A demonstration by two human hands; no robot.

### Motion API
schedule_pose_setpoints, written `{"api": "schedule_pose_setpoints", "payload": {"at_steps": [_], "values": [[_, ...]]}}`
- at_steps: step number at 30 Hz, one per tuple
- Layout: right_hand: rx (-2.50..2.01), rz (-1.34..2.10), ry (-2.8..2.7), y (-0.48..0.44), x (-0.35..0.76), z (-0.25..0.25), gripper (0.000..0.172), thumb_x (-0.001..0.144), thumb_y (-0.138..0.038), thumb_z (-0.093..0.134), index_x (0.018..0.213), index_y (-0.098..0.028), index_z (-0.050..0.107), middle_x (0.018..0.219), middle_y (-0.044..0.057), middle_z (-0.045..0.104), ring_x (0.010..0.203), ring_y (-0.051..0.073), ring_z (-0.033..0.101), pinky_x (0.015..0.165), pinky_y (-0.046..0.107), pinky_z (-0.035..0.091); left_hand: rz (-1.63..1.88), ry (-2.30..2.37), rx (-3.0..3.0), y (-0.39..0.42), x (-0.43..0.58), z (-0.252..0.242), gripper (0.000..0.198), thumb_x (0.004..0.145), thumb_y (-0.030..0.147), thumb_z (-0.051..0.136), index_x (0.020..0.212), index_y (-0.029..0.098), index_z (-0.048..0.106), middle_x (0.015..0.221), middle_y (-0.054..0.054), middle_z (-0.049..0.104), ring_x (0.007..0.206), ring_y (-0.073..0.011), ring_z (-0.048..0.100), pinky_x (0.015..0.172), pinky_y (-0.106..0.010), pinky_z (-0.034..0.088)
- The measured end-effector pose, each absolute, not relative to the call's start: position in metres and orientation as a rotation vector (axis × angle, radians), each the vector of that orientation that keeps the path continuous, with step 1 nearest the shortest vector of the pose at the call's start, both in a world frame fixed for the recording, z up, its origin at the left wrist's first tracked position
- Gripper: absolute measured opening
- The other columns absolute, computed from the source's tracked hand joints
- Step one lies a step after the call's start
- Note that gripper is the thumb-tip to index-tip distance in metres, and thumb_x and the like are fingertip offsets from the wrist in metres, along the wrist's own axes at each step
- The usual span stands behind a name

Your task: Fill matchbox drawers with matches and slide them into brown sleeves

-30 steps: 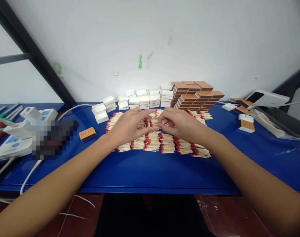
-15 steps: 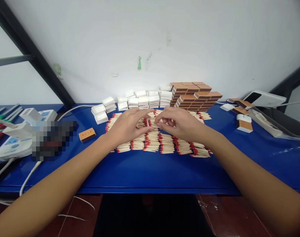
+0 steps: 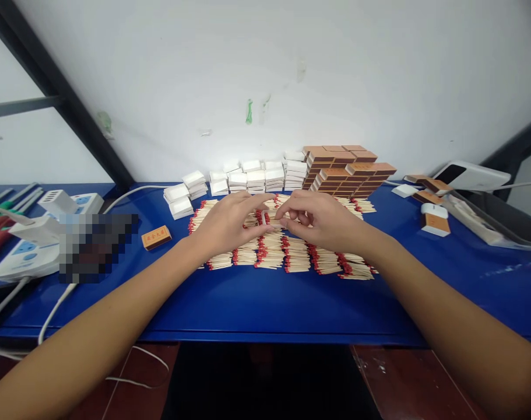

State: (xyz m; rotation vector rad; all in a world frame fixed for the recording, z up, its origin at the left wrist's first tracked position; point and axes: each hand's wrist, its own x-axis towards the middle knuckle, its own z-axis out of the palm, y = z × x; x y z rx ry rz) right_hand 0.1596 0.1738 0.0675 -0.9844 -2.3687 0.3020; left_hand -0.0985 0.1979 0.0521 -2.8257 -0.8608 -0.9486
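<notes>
My left hand (image 3: 230, 223) is closed around the ends of a small white matchbox tray (image 3: 262, 217), its thumb at the near end and fingers at the far end. Red-tipped matches show at the tray's right side. Close by on the right, my right hand (image 3: 315, 217) has its fingers curled, thumb and index finger tips beside the tray. Whatever those fingertips pinch is too small to make out. Beneath both hands, rows of loose matches (image 3: 296, 256) with red heads lie on the blue table (image 3: 265, 306), partly covered by the hands.
Stacked white trays (image 3: 252, 176) and brown matchboxes (image 3: 350, 169) line the wall. One orange matchbox (image 3: 156, 237) lies at left, near a power strip (image 3: 27, 259) with cables and a pixelated dark object (image 3: 97, 248). At right are more matchboxes (image 3: 435, 224) and a white device (image 3: 471, 176).
The view has shifted slightly, moving the background a little to the right. Both hands keep almost the same pose around the tray; only the right fingers have shifted slightly.
</notes>
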Motion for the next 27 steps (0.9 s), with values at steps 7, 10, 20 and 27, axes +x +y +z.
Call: {"api": "schedule_pose_setpoints", "payload": {"at_steps": [7, 10, 20, 27], "values": [[-1.007, 0.249, -2.387, 0.1751, 0.1597, 0.0684, 0.02, 0.101, -0.031, 0.06, 0.102, -0.021, 0.078, 0.088, 0.006, 0.065, 0.076, 0.019, 0.058, 0.068, 0.032, 0.041, -0.925, -0.877, -2.839, 0.1983, -0.0997, 0.0515, 0.058, 0.098, 0.047, 0.078, 0.148, 0.025, 0.059, 0.114, -0.008, 0.079, 0.107, -0.0264, 0.073, 0.09, -0.04, 0.057], [-1.071, 0.238, -2.379, 0.1744, 0.1594, 0.0701, 0.02, 0.101, -0.03, 0.059, 0.103, -0.02, 0.077, 0.088, 0.007, 0.065, 0.078, 0.02, 0.058, 0.068, 0.032, 0.04, -0.917, -0.879, -2.855, 0.1982, -0.0998, 0.0509, 0.059, 0.099, 0.048, 0.077, 0.15, 0.025, 0.058, 0.113, -0.008, 0.079, 0.106, -0.0264, 0.073, 0.092, -0.041, 0.057], [-1.084, 0.146, -2.392, 0.1777, 0.1601, 0.0668, 0.016, 0.101, -0.028, 0.06, 0.098, -0.02, 0.073, 0.088, 0.007, 0.064, 0.077, 0.02, 0.057, 0.068, 0.031, 0.039, -0.861, -0.924, -2.908, 0.1945, -0.097, 0.0529, 0.059, 0.1, 0.048, 0.074, 0.152, 0.028, 0.055, 0.117, -0.008, 0.079, 0.108, -0.0274, 0.072, 0.093, -0.042, 0.057], [-1.084, 0.133, -2.36, 0.1773, 0.1573, 0.0649, 0.011, 0.098, -0.025, 0.06, 0.093, -0.02, 0.068, 0.083, 0.005, 0.065, 0.075, 0.019, 0.056, 0.067, 0.032, 0.037, -0.859, -0.934, -2.929, 0.1936, -0.0967, 0.0536, 0.059, 0.099, 0.049, 0.075, 0.151, 0.026, 0.057, 0.118, -0.009, 0.079, 0.109, -0.0276, 0.072, 0.094, -0.043, 0.057]]}}
